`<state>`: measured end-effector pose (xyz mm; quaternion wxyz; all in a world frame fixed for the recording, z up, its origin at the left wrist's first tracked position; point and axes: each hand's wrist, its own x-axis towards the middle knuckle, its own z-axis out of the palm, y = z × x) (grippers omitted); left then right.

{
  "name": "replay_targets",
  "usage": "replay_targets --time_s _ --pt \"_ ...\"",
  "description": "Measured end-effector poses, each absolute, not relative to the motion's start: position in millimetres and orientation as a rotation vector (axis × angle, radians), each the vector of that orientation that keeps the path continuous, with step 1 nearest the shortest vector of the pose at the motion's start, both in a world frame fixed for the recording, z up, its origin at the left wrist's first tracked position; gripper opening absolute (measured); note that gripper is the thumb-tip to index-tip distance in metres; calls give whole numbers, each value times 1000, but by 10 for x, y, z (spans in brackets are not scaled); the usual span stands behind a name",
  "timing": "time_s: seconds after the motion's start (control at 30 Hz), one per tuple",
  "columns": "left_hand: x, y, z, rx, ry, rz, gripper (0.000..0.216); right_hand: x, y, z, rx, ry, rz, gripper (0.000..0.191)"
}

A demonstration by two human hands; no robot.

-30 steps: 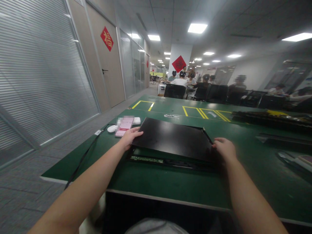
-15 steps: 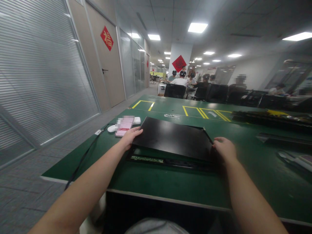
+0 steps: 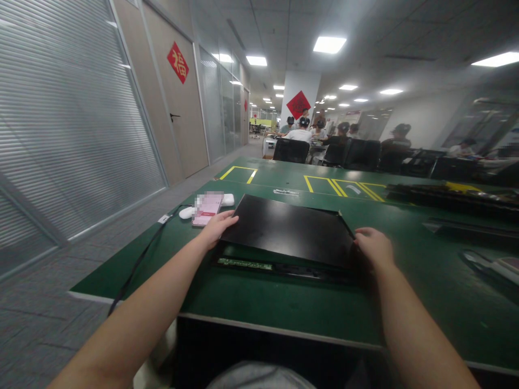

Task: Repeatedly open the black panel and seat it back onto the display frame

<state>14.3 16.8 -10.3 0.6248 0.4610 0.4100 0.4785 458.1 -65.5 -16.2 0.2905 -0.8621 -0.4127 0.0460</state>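
A flat black panel (image 3: 290, 229) lies on the green table (image 3: 259, 300), its near edge raised a little above a dark frame with a thin green circuit strip (image 3: 243, 263). My left hand (image 3: 217, 227) grips the panel's left edge, thumb on top. My right hand (image 3: 375, 247) holds the panel's right near corner with curled fingers.
A phone with a pink screen (image 3: 206, 209) and two small white objects (image 3: 185, 213) lie left of the panel; a black cable (image 3: 138, 259) runs off the table's left edge. Dark flat parts (image 3: 454, 195) sit at the right. People sit at desks far behind.
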Motion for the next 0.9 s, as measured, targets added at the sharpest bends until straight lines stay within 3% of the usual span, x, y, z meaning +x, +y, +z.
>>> replay_targets --time_s 0.9 --pt "152 171 -137 1104 1055 1119 44 4522 -655 -120 -2362 -1220 137 33"
